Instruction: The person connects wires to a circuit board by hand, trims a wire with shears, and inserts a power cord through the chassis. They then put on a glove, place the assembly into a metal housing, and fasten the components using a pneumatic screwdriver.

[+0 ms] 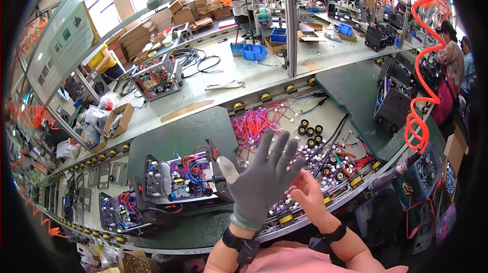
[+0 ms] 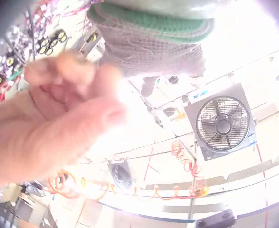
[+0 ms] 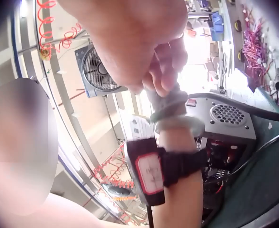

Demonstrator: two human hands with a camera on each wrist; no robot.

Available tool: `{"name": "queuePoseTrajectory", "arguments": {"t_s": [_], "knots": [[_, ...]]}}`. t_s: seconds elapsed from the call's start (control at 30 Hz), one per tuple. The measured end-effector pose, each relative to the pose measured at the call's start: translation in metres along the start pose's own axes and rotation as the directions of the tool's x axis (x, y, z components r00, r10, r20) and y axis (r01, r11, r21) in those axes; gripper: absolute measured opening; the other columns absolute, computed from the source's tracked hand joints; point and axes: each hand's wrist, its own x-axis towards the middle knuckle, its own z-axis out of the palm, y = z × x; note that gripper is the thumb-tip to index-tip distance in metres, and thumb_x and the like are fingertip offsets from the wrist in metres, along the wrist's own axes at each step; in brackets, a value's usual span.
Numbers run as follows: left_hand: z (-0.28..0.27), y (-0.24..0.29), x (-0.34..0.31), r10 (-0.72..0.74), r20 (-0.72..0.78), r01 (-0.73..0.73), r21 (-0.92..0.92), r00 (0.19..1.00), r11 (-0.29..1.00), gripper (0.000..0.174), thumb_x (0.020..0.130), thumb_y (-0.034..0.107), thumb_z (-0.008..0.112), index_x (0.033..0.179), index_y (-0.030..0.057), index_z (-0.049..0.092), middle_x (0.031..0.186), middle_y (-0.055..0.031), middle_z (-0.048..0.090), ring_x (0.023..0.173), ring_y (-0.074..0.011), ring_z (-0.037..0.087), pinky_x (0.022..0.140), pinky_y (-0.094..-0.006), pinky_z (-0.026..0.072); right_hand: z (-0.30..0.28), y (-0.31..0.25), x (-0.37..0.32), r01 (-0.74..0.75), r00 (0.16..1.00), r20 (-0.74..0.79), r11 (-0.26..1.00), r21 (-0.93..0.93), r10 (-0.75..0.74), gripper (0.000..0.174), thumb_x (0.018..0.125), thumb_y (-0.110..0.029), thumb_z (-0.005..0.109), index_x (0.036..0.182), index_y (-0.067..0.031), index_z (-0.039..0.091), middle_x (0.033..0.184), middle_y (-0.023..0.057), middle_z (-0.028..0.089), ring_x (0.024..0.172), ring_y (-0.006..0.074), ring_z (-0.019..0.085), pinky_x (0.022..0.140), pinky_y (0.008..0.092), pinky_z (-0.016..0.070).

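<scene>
My left hand (image 1: pixel 267 179) is raised over the bench in a grey work glove, palm and fingers straight, with the pale thumb tip spread to the side. The glove's green-edged cuff (image 2: pixel 153 23) shows at the top of the left wrist view. Close beside the gloved palm is my bare right hand (image 1: pixel 309 196), its fingers loosely bent with nothing visible in them. In the left wrist view these bent fingers are blurred. Below the hands lie wire harnesses (image 1: pixel 325 163) with white connectors. Left of the glove sits an opened unit with a purple circuit board (image 1: pixel 178 179).
Several black rings (image 1: pixel 310 130) and a pink wire bundle (image 1: pixel 254 125) lie behind the hands. A second circuit unit (image 1: pixel 122 212) stands at left. A coiled red air hose (image 1: pixel 419 105) hangs at right. A roller rail (image 1: pixel 284 90) runs along the bench's far side.
</scene>
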Motion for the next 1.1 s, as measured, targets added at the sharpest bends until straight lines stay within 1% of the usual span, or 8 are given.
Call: {"name": "queuePoseTrajectory", "arguments": {"t_s": [0.1,0.4,0.47,0.53,0.6,0.67,0.77,1.1], "knots": [[-0.001,-0.024,-0.011,-0.089,0.177,0.125,-0.207,0.98,0.97,0.114,0.075,0.082,0.048,0.154,0.0087,0.01,0.16,-0.0151,0.011,0.147,-0.0305,0.016,0.12,-0.0465,0.0093,0.018,0.019,-0.007,-0.18,0.973,0.222,0.82,0.543,0.066,0.075,0.083,-0.037,0.069,0.139,-0.0002,0.036,0.123,0.0147,0.057,0.113,0.0223,0.056,0.097,0.035,0.0437],[-0.008,-0.024,-0.018,0.086,0.112,-0.086,-0.001,0.99,0.996,0.086,0.091,0.055,0.051,0.155,0.0148,0.008,0.157,-0.0146,0.021,0.144,-0.0322,0.023,0.12,-0.0432,0.018,0.072,0.013,-0.023,-0.227,0.894,0.436,0.945,0.237,0.105,0.048,0.085,-0.022,0.069,0.124,0.0015,0.053,0.117,0.0132,0.06,0.112,0.0229,0.056,0.098,0.0378,0.0442],[-0.016,-0.016,-0.026,0.124,-0.195,-0.103,0.115,0.973,0.988,0.057,0.097,0.049,0.048,0.139,0.0099,0.043,0.13,-0.0138,0.051,0.112,-0.0271,0.052,0.091,-0.0383,0.0463,0.077,0.015,-0.02,-0.223,0.894,0.44,0.939,0.26,0.091,0.041,0.085,-0.014,0.068,0.121,0.0011,0.055,0.115,0.012,0.061,0.11,0.0211,0.057,0.097,0.0365,0.0447],[-0.024,0.003,-0.027,-0.006,0.045,-0.002,0.176,0.999,0.984,0.037,0.101,0.038,0.045,0.119,0.007,0.053,0.099,-0.0088,0.058,0.078,-0.0189,0.052,0.058,-0.0309,0.0425,0.078,0.021,-0.025,-0.22,0.863,0.495,0.958,0.182,0.104,0.043,0.085,-0.016,0.07,0.121,0.0018,0.056,0.114,0.0113,0.063,0.108,0.0189,0.058,0.097,0.0355,0.0446],[-0.003,0.017,-0.047,0.316,-0.04,-0.031,0.975,0.948,0.219,0.027,0.099,0.027,0.046,0.103,0.0036,0.058,0.086,-0.0098,0.058,0.071,-0.0176,0.052,0.054,-0.0303,0.041,0.067,0.036,-0.022,-0.152,0.802,0.578,0.987,-0.045,0.15,0.044,0.084,-0.017,0.072,0.122,0.0014,0.057,0.114,0.0119,0.064,0.109,0.0184,0.06,0.095,0.0349,0.0461],[-0.01,0.042,-0.042,0.242,0.571,-0.183,0.587,0.785,-0.789,0.028,0.095,0.026,0.052,0.105,0.0023,0.061,0.099,-0.0155,0.061,0.085,-0.0265,0.059,0.071,-0.0362,0.0481,0.041,0.036,-0.01,0.324,0.852,0.507,0.895,-0.306,-0.135,0.039,0.087,-0.019,0.07,0.119,0.0005,0.059,0.107,0.0107,0.067,0.098,0.0178,0.063,0.086,0.0329,0.0509],[-0.001,0.073,-0.04,0.056,0.443,0.107,-0.092,0.895,-0.99,0.029,0.085,0.024,0.064,0.102,0.0016,0.064,0.109,-0.0211,0.06,0.103,-0.039,0.057,0.09,-0.0454,0.0443,-0.002,0.051,0.021,-0.018,0.999,0.022,0.947,-0.322,0.026,0.018,0.088,-0.015,0.065,0.1,-0.0023,0.068,0.079,0.0095,0.069,0.071,0.0137,0.067,0.065,0.0284,0.0517],[-0.025,0.077,-0.077,0.309,0.421,0.028,0.554,0.853,-0.832,0.048,0.085,0.017,0.06,0.128,-0.0009,0.051,0.132,-0.0227,0.049,0.121,-0.0388,0.049,0.101,-0.046,0.0388,-0.025,0.205,0.138,0.381,0.925,0.373,0.209,-0.901,-0.075,0.039,0.073,-0.007,0.065,0.111,-0.0177,0.067,0.124,0.0122,0.055,0.115,0.0332,0.053,0.091,0.0425,0.05]]}}
